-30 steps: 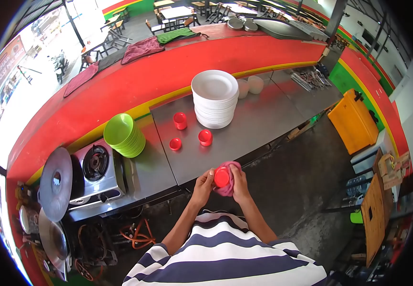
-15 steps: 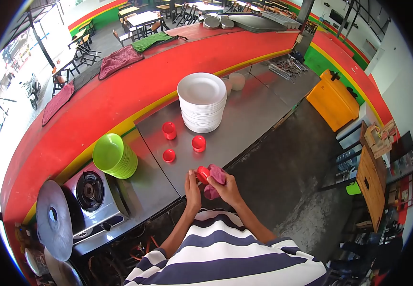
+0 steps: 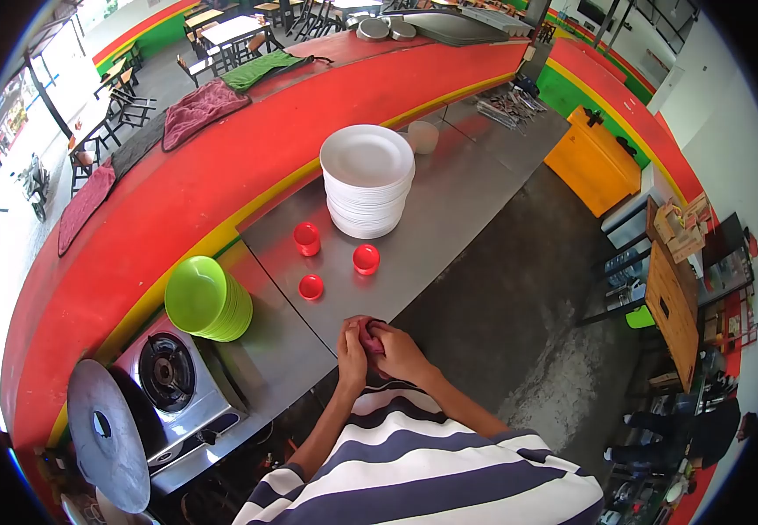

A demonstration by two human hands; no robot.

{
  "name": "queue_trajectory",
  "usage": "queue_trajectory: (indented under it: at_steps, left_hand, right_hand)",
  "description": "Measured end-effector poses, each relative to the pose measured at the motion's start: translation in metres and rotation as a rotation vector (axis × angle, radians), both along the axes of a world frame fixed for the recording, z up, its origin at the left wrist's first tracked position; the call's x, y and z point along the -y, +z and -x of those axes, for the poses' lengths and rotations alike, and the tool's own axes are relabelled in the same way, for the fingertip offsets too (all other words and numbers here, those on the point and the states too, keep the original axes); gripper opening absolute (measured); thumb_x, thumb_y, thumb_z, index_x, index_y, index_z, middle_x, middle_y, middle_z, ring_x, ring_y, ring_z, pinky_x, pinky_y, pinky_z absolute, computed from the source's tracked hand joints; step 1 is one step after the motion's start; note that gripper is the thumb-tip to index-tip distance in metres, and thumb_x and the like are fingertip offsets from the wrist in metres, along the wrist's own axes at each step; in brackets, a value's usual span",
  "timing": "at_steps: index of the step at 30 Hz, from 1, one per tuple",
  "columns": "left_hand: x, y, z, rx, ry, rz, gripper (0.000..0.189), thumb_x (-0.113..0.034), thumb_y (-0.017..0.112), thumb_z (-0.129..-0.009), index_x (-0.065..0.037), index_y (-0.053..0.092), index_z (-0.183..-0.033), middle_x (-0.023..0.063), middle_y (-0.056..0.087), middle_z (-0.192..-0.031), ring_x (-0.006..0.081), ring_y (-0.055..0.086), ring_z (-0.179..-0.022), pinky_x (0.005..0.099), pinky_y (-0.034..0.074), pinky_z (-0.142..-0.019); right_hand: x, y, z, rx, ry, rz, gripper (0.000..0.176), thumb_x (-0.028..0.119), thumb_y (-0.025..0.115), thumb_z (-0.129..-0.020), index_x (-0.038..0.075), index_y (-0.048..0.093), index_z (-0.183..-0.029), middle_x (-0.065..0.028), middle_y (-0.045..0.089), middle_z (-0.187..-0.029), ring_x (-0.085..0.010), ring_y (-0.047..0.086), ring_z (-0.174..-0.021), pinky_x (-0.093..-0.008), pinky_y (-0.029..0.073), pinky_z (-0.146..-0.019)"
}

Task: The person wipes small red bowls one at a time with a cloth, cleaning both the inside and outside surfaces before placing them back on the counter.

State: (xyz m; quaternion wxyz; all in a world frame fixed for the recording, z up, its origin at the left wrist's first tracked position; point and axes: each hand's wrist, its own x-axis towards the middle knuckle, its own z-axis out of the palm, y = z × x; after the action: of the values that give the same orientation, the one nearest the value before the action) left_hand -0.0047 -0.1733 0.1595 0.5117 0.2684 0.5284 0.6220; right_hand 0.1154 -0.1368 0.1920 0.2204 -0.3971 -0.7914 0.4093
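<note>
My left hand [image 3: 352, 356] and my right hand [image 3: 396, 354] are together at the counter's front edge, fingers curled round a dark pink cloth [image 3: 371, 338]. The red cup seen between them earlier is now hidden by the cloth and fingers. Just beyond my hands, on the steel counter [image 3: 440, 229], stand small red cups: one at the back [image 3: 306, 239], one on the right [image 3: 366, 259] and a smaller one [image 3: 310, 287] in front. Behind them rises a tall stack of white plates [image 3: 366, 179].
Left on the counter are stacked green bowls [image 3: 208, 297] and a gas stove [image 3: 169, 372] beside a round metal lid [image 3: 108, 436]. Cutlery [image 3: 510, 107] lies at the far end. Cloths [image 3: 204, 112] hang over the red wall. A person [image 3: 711, 433] stands at the far right.
My hands have closed together, and the cloth now covers the red cup that showed between them. The view has shifted slightly, bringing the person at the right more into sight.
</note>
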Motion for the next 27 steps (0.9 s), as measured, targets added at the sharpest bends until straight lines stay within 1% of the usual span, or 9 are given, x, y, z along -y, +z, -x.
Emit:
queue_trajectory:
  at_steps: [6, 9, 13, 14, 17, 18, 21, 24, 27]
  left_hand:
    - [-0.008, 0.025, 0.013, 0.028, 0.012, -0.105, 0.042, -0.030, 0.032, -0.103, 0.002, 0.059, -0.108, 0.0119, 0.064, -0.101, 0.0199, 0.060, -0.095, 0.0314, 0.047, -0.089]
    - [-0.014, 0.024, 0.024, -0.029, 0.070, -0.093, 0.042, -0.031, 0.031, -0.102, 0.001, 0.059, -0.107, 0.0144, 0.064, -0.103, 0.0230, 0.062, -0.096, 0.0335, 0.048, -0.090]
    - [-0.027, 0.015, 0.026, 0.105, 0.090, -0.102, 0.042, -0.032, 0.032, -0.103, 0.001, 0.057, -0.107, 0.0165, 0.064, -0.102, 0.0268, 0.063, -0.098, 0.0367, 0.049, -0.091]
    - [-0.029, 0.009, 0.028, 0.129, 0.075, -0.122, 0.042, -0.032, 0.031, -0.103, 0.001, 0.057, -0.107, 0.0166, 0.065, -0.100, 0.0274, 0.064, -0.098, 0.0372, 0.049, -0.092]
    - [-0.022, -0.004, 0.023, 0.284, 0.001, -0.125, 0.045, -0.033, 0.029, -0.105, 0.002, 0.056, -0.107, 0.0167, 0.066, -0.097, 0.0291, 0.067, -0.099, 0.0391, 0.049, -0.094]
    - [-0.021, 0.006, 0.022, 0.380, -0.038, -0.100, 0.046, -0.035, 0.029, -0.105, 0.002, 0.057, -0.107, 0.0167, 0.066, -0.096, 0.0297, 0.067, -0.098, 0.0400, 0.049, -0.094]
    - [-0.028, 0.015, 0.023, 0.473, -0.042, -0.041, 0.053, -0.047, 0.030, -0.104, -0.001, 0.055, -0.113, 0.0159, 0.064, -0.104, 0.0303, 0.063, -0.107, 0.0427, 0.047, -0.096]
    - [-0.041, -0.014, 0.018, 0.694, 0.086, 0.006, 0.058, -0.054, 0.032, -0.102, -0.003, 0.051, -0.120, 0.0150, 0.060, -0.121, 0.0289, 0.056, -0.120, 0.0415, 0.044, -0.100]
    - [-0.065, -0.022, 0.017, 0.547, 0.165, -0.013, 0.056, -0.051, 0.038, -0.103, -0.001, 0.048, -0.124, 0.0145, 0.059, -0.124, 0.0260, 0.057, -0.117, 0.0398, 0.045, -0.100]
  right_hand:
    - [-0.023, 0.009, -0.002, -0.440, 0.110, 0.840, 0.021, 0.019, 0.064, -0.094, 0.002, 0.065, -0.106, 0.0016, 0.064, -0.095, -0.0063, 0.059, -0.088, -0.0268, 0.048, -0.080]
    - [-0.020, 0.019, 0.010, -0.573, -0.003, 0.815, 0.026, 0.020, 0.063, -0.095, 0.001, 0.064, -0.113, 0.0018, 0.064, -0.095, -0.0075, 0.060, -0.087, -0.0264, 0.048, -0.081]
    - [-0.007, 0.015, 0.018, -0.054, 0.105, -0.073, 0.036, 0.019, 0.068, -0.089, -0.005, 0.060, -0.115, -0.0096, 0.060, -0.117, -0.0176, 0.059, -0.105, -0.0338, 0.048, -0.089]
    - [-0.005, 0.009, 0.018, -0.056, 0.129, -0.101, 0.036, 0.016, 0.070, -0.086, -0.010, 0.061, -0.109, -0.0167, 0.056, -0.124, -0.0223, 0.062, -0.102, -0.0351, 0.050, -0.086]
    - [-0.008, 0.005, 0.012, -0.309, 0.112, 0.284, 0.034, 0.018, 0.070, -0.087, -0.008, 0.063, -0.107, -0.0127, 0.061, -0.117, -0.0180, 0.063, -0.099, -0.0321, 0.050, -0.086]
    - [-0.013, 0.003, 0.000, -0.218, 0.099, 0.644, 0.030, 0.018, 0.068, -0.089, -0.004, 0.065, -0.108, -0.0068, 0.066, -0.108, -0.0144, 0.064, -0.095, -0.0296, 0.051, -0.085]
    - [-0.024, 0.003, 0.001, -0.827, -0.203, 1.041, 0.027, 0.019, 0.068, -0.091, 0.000, 0.067, -0.110, -0.0018, 0.067, -0.099, -0.0109, 0.064, -0.091, -0.0269, 0.051, -0.083]
    - [-0.061, -0.016, -0.005, -0.736, -0.316, 0.942, 0.029, 0.021, 0.068, -0.091, 0.001, 0.066, -0.112, -0.0039, 0.069, -0.101, -0.0110, 0.065, -0.090, -0.0274, 0.052, -0.081]
    - [-0.102, -0.034, 0.001, -0.505, -0.286, 0.691, 0.032, 0.025, 0.068, -0.092, 0.000, 0.066, -0.112, -0.0047, 0.069, -0.100, -0.0093, 0.064, -0.088, -0.0267, 0.052, -0.078]
